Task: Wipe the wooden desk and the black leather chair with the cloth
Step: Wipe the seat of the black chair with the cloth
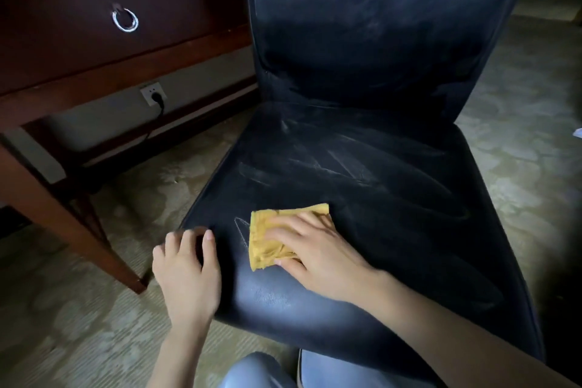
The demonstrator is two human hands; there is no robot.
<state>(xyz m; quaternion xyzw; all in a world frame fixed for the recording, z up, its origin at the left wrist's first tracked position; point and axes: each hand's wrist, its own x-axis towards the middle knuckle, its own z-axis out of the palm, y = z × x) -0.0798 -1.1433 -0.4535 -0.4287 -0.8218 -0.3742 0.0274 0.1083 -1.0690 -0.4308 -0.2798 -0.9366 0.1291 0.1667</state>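
The black leather chair (362, 167) fills the middle of the view, its seat streaked with wipe marks and its backrest rising behind. A folded yellow cloth (267, 239) lies on the front left part of the seat. My right hand (315, 255) presses flat on the cloth, fingers spread over it. My left hand (187, 271) rests on the seat's front left corner, fingers curled over the edge. The wooden desk (78, 50) stands to the left, with a drawer and a slanted leg.
A metal ring pull (125, 19) hangs on the desk drawer. Under the desk a wall socket (153, 94) holds a black plug with a cable running down. Patterned carpet (78, 324) covers the floor. My knees in light trousers (261, 372) show at the bottom edge.
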